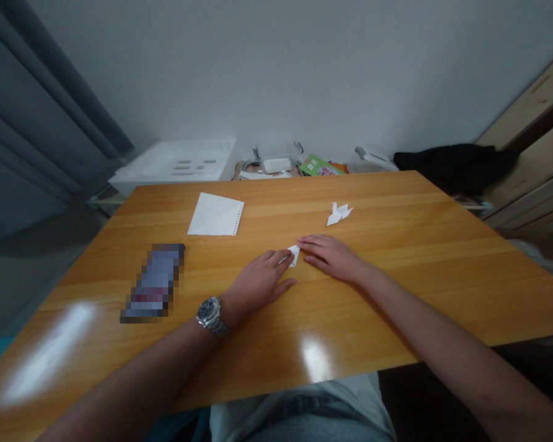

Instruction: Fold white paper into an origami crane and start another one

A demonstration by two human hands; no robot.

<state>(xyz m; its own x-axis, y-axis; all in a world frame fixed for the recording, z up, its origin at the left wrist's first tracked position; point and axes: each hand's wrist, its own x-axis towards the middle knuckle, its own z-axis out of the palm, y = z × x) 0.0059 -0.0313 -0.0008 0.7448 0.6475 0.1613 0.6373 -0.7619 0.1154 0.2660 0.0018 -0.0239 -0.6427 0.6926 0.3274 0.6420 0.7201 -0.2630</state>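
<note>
Both my hands rest on the wooden table [396, 288] near its middle. My left hand [258, 281], with a watch on the wrist, lies on a small folded white paper [294, 253], its fingers together pressing the piece down. My right hand [329, 255] lies flat with its fingertips on the same paper from the right. Most of the paper is hidden under the fingers. A finished white paper crane [338, 213] sits beyond my right hand. A flat white sheet with a perforated edge [216, 214] lies further left.
A blurred-out phone-like object [155, 281] lies left of my left hand. Behind the table stand a white plastic box [177, 161], some small items with a green packet [319, 166], and a dark cloth [451, 162]. Wooden furniture [534, 159] is at right, a curtain at left.
</note>
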